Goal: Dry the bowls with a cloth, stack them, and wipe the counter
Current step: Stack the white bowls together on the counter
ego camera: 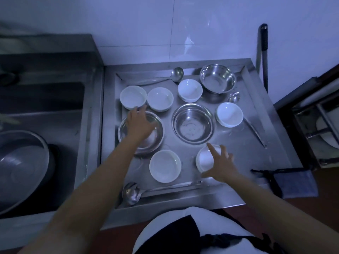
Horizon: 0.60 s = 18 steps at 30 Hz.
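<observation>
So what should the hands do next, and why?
Probably close the right hand on the white bowl under it and lift it. The fingers are spread over that bowl but not gripping, the cloth lies untouched at the counter's right edge, and no bowls are stacked.

Both hands, left (140, 123) and right (222, 164), reach open-fingered over bowls (165, 165).

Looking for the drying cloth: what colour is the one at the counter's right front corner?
The cloth is grey-blue with a dark edge, seen in the head view.
</observation>
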Each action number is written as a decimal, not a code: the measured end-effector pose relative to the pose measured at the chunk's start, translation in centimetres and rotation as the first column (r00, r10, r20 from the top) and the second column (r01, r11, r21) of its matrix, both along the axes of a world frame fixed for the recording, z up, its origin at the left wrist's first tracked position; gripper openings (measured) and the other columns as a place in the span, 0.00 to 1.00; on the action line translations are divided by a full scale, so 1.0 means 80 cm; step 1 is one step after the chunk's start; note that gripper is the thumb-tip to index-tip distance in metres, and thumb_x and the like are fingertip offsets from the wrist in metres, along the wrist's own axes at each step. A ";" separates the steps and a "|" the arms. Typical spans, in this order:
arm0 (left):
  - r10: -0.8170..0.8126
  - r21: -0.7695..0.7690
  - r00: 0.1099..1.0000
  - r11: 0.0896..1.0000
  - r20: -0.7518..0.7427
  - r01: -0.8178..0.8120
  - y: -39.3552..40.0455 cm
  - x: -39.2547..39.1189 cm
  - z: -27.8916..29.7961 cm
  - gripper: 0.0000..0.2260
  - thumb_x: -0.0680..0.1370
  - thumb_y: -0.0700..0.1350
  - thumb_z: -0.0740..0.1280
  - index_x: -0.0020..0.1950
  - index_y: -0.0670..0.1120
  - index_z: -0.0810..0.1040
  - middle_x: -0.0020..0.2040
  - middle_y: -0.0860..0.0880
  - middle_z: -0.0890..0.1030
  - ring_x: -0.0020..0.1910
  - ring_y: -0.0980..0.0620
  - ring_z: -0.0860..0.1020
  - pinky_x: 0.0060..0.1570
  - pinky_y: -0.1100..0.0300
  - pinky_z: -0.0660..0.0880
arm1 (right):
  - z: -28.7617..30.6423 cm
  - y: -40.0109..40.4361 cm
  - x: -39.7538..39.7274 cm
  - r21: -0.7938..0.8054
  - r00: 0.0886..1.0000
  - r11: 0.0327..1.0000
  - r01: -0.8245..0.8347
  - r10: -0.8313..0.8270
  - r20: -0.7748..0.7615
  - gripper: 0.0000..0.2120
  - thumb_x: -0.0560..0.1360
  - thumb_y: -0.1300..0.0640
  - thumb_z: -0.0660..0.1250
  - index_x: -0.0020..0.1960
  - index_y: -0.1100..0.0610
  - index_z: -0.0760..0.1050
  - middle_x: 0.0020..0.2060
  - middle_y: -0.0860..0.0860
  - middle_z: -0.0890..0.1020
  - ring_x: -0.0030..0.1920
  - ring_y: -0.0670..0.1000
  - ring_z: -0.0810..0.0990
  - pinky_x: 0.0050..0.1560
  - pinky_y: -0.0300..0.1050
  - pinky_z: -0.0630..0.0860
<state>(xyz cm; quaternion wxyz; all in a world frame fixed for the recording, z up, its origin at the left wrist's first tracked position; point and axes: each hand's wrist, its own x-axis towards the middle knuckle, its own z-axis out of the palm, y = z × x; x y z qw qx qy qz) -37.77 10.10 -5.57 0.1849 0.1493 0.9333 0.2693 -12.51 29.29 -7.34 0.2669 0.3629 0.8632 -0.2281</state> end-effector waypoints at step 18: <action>-0.088 -0.365 0.989 0.922 0.123 0.127 0.044 -0.211 -0.049 0.54 0.65 0.58 0.81 0.82 0.56 0.50 0.82 0.44 0.47 0.80 0.37 0.48 0.76 0.36 0.53 | 0.012 0.177 -0.135 0.082 0.953 0.955 0.285 -0.273 -0.129 0.61 0.64 0.38 0.80 0.79 0.34 0.38 0.81 0.58 0.40 0.79 0.68 0.43 0.75 0.69 0.50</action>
